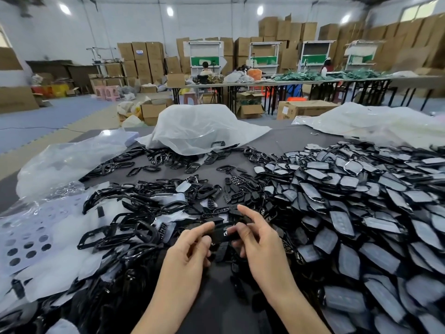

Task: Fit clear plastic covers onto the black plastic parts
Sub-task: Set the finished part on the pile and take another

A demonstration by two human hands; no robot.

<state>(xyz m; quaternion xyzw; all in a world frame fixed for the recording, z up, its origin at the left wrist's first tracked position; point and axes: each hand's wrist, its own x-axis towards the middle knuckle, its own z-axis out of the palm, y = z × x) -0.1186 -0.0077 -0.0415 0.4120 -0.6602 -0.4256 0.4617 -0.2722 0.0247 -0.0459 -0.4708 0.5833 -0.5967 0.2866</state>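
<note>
Both my hands hold one small black plastic part [222, 233] above the dark table [284, 141]. My left hand [190, 251] pinches its left end between thumb and fingers. My right hand [255, 239] grips its right end with curled fingers, index finger stretched out above. Whether a clear cover sits on the part cannot be told. Loose black frames [144, 227] lie in a heap to the left. A big pile of black parts with clear covers [361, 203] fills the right side. Small black button inserts [236, 189] lie scattered just beyond my hands.
Clear plastic sheets with punched holes [26, 239] lie at the left. Crumpled plastic bags [199, 126] sit at the table's far edge. Beyond are long tables [289, 81], stacked cardboard boxes [142, 59] and seated people.
</note>
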